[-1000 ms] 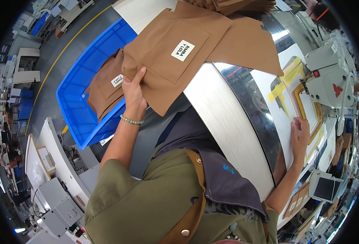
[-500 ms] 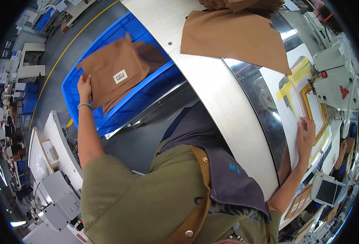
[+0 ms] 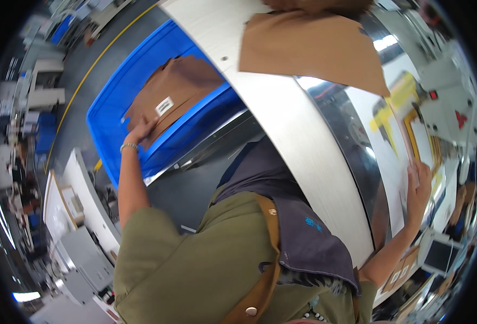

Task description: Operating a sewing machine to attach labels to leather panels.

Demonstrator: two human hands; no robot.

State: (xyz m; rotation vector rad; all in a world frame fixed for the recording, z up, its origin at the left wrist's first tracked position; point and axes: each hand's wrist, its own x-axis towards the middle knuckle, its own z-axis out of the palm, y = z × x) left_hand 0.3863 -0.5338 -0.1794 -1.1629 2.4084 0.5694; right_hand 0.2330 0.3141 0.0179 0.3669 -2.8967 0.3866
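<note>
L hand [image 3: 141,129] on brn cloth pcs [image 3: 187,83], piled in blu bin [image 3: 192,117]

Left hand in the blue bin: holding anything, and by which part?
The left hand touches the brown fabric near its lower-left edge; grip unclear.

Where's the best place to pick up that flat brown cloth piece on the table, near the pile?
Probably pinch the brown cloth piece by its near-left corner, coming from the person's side. That corner lies flat and uncovered on the white tabletop, while its far side runs up to the brown pile.
</note>
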